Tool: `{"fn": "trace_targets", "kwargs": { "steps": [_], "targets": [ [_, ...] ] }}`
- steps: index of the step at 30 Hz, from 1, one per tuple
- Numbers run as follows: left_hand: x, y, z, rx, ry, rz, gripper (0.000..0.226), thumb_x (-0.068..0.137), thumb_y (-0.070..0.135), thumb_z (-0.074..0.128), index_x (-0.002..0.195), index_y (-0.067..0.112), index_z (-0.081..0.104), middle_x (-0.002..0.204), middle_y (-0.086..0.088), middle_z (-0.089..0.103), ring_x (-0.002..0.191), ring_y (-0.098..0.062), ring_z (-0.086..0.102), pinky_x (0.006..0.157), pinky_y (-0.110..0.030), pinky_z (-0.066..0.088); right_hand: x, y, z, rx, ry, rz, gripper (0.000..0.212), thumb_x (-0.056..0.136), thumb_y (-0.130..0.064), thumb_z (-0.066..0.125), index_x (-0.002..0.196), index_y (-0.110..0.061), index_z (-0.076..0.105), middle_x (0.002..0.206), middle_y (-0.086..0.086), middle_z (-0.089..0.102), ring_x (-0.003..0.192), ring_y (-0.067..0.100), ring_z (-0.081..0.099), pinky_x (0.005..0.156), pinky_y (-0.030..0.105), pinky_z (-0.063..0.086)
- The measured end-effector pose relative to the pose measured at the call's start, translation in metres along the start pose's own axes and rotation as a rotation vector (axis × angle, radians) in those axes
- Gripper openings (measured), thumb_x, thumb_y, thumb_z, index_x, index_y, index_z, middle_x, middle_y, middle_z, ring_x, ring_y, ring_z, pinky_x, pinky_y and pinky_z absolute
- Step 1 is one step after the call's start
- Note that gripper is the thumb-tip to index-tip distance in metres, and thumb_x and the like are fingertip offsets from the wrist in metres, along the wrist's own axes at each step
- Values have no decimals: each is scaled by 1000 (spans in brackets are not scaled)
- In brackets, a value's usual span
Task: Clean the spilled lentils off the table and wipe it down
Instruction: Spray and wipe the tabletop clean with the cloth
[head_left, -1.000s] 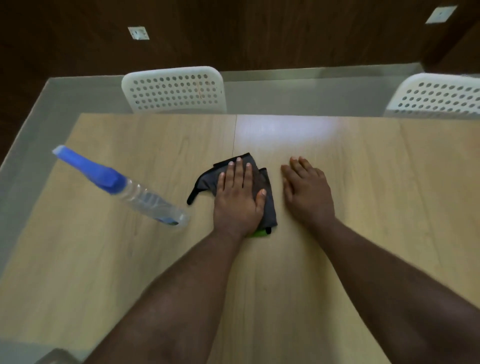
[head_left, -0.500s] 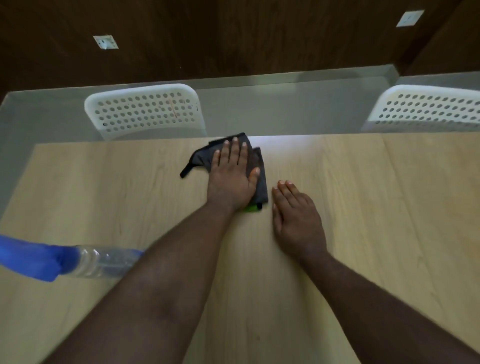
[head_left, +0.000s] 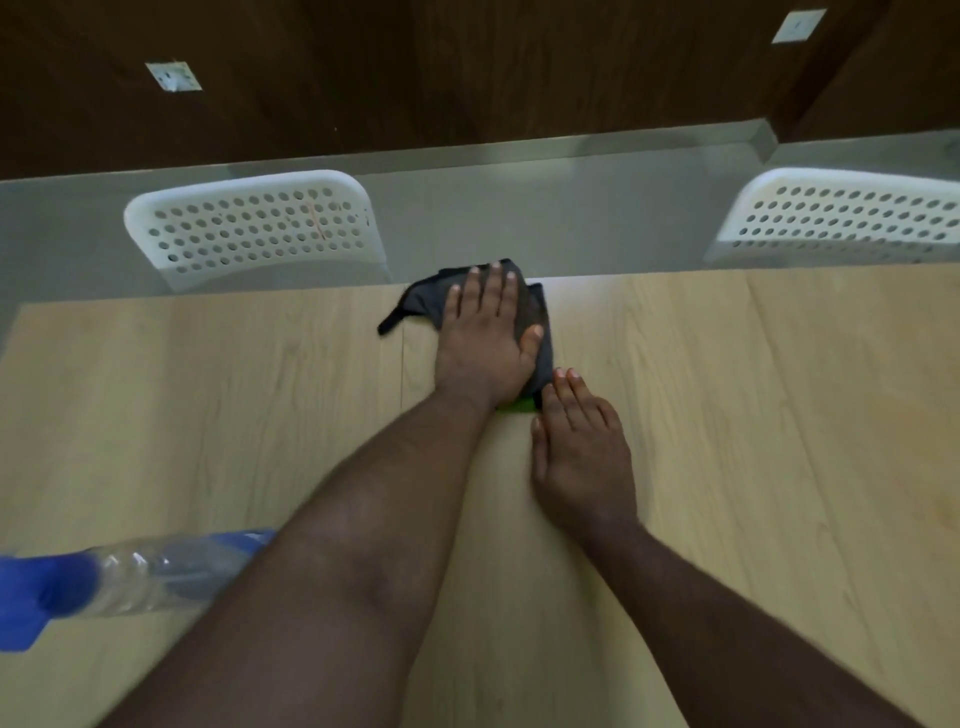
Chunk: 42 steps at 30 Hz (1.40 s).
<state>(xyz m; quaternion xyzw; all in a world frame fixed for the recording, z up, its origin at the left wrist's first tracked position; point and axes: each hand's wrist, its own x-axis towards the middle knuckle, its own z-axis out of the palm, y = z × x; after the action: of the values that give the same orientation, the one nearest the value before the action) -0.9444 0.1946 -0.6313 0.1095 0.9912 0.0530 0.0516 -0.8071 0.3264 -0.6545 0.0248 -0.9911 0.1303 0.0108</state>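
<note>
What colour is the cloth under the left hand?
Dark grey cloth, green edge nearest the person; head view.

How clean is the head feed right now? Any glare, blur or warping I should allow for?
Head view: a bright patch of glare on the table just right of the cloth; the spray bottle at lower left is smeared with blur; the left hand and right hand are fairly sharp; the wide lens bends the floor edge; the back wall is dim.

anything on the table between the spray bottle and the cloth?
In the head view, only the left forearm crosses between the spray bottle and the dark cloth; the rest is bare wooden table, with no lentils visible.
</note>
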Motion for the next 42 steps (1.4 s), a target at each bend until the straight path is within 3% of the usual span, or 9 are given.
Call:
{"fn": "trace_targets", "kwargs": {
  "steps": [3,7,14,18,23,27,31,36,42],
  "targets": [
    [-34,17,5,-32,-17,73,77,105,56,13,169,14,5,177,-7,0,163,-26,-2,131,-47,2,-2,1,-4,-20,12,86,60,109,-37,30,159,-6,40,166,14,37,158,25,27,127,47,24],
    [-76,-30,3,-19,-43,47,74,106,56,9,169,18,0,177,-3,-8,163,-20,-10,132,-45,0,-2,1,-6,-17,-1,54,63,107,-38,26,157,-5,43,166,15,38,158,27,27,126,49,26],
    [-23,-44,-3,40,-1,-67,76,105,56,12,169,15,5,177,-7,1,163,-25,-2,132,-48,4,1,4,-1,14,20,25,61,106,-31,28,160,-4,37,167,16,35,159,28,24,127,50,24],
    [-20,-4,2,21,-11,-22,77,104,56,15,169,15,7,177,-7,2,163,-27,-1,131,-48,4,7,9,0,225,134,133,61,99,-22,35,155,0,45,162,18,43,154,30,36,127,42,23],
    [-116,22,14,-39,-27,81,74,107,56,20,169,18,7,177,-4,0,163,-23,-5,131,-47,3,4,19,-10,476,154,192,64,100,-33,27,151,-3,53,158,14,50,149,28,44,125,36,27],
    [-203,-4,14,-25,-37,27,73,109,55,19,169,19,0,177,-2,-8,162,-19,-11,132,-43,-1,-41,33,-29,366,-14,43,58,103,-30,39,156,-10,47,163,8,43,153,24,37,126,33,23],
    [-170,-33,9,36,-7,-38,75,106,56,14,169,16,7,177,-5,1,163,-23,0,132,-44,3,-109,47,-37,259,-85,-71,61,100,-33,40,157,-11,47,164,7,42,154,23,36,127,42,28],
    [-146,15,16,6,-4,-86,77,105,56,16,169,13,6,177,-9,3,163,-27,-1,131,-48,1,-150,72,-27,173,-76,-134,62,99,-34,36,153,-8,52,164,8,43,156,23,32,125,48,33],
    [-277,71,30,-63,-32,34,74,109,56,19,169,17,-1,177,-4,-10,162,-22,-14,132,-47,0,-154,80,-31,61,-100,-201,63,100,-36,33,153,-7,52,163,12,44,155,27,35,125,47,32]
  ]
}}
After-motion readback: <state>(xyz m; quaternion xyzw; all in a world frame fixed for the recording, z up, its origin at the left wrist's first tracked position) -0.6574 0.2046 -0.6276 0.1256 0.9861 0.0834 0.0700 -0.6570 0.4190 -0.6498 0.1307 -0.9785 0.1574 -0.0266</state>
